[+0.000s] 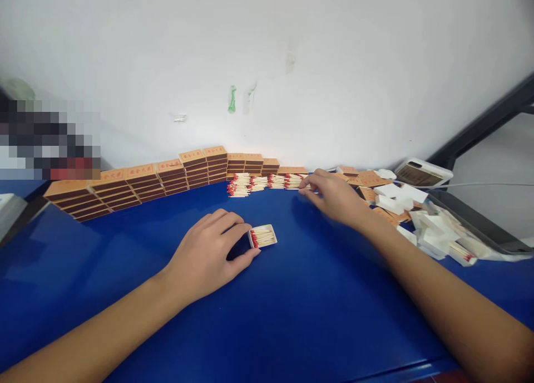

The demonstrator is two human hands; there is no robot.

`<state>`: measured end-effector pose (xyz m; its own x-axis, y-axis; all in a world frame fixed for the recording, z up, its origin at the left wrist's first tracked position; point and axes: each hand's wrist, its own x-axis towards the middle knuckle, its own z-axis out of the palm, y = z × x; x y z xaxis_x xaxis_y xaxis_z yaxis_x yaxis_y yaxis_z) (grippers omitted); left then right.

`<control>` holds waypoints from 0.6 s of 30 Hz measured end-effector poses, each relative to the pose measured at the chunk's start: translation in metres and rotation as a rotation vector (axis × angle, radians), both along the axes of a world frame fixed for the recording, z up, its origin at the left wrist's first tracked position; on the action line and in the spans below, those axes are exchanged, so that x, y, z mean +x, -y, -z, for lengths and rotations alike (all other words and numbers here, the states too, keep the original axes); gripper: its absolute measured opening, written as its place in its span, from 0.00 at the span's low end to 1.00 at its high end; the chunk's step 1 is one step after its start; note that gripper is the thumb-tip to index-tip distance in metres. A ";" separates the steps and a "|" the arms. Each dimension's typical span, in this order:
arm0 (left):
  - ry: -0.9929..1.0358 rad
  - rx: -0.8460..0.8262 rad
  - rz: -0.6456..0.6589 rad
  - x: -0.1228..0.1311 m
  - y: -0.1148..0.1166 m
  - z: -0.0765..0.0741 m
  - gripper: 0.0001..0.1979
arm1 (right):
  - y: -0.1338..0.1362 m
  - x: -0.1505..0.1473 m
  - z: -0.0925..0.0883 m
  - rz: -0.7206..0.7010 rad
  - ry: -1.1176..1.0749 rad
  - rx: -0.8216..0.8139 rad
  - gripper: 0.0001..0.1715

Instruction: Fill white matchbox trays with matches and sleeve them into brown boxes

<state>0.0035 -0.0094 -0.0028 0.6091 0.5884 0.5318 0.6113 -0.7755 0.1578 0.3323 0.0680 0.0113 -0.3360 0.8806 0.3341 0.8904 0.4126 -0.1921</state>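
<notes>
A small white matchbox tray (273, 237) filled with red-headed matches (262, 237) lies on the blue table. My left hand (211, 252) grips the tray's left end between thumb and fingers. Farther back, my right hand (334, 194) has its thumb and fingertips closed at the right end of a row of loose match piles (276, 181). The fingertips are on matches there, though how many they pinch is hidden. Orange-and-brown matchboxes (217, 163) are stacked in a long row along the wall, behind and left of the match piles.
To the right lie jumbled white trays (431, 230) and orange box sleeves (369, 178), some beside a black tray (475, 219). One white tray there holds matches (463, 252). A white phone-like device (423, 171) with a cable leans near the wall. The blue tabletop (258, 316) spans the foreground.
</notes>
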 end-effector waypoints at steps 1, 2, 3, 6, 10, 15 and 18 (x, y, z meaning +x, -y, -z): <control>0.001 -0.002 0.000 0.000 0.000 0.000 0.12 | -0.004 0.008 -0.002 0.012 0.008 -0.034 0.09; 0.003 -0.005 0.001 0.000 0.000 0.000 0.12 | -0.007 0.016 -0.004 0.023 0.013 -0.073 0.08; 0.004 -0.008 0.003 0.000 0.000 0.000 0.13 | -0.009 0.022 -0.007 0.036 0.018 -0.112 0.08; -0.008 -0.018 0.004 -0.001 0.001 0.000 0.13 | -0.013 0.032 -0.009 0.058 0.046 -0.216 0.08; -0.014 -0.014 0.003 -0.001 0.001 0.000 0.13 | -0.017 0.035 -0.003 0.048 0.059 -0.242 0.09; -0.006 -0.017 0.007 -0.001 0.001 0.001 0.13 | -0.018 0.036 0.004 -0.018 0.032 -0.126 0.09; -0.007 -0.015 0.009 -0.001 0.001 0.001 0.14 | -0.018 0.035 0.003 -0.040 0.027 -0.092 0.09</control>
<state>0.0024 -0.0099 -0.0034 0.6177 0.5908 0.5191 0.6056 -0.7784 0.1654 0.3672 0.0861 0.0082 -0.3796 0.8928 0.2426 0.8788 0.4299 -0.2071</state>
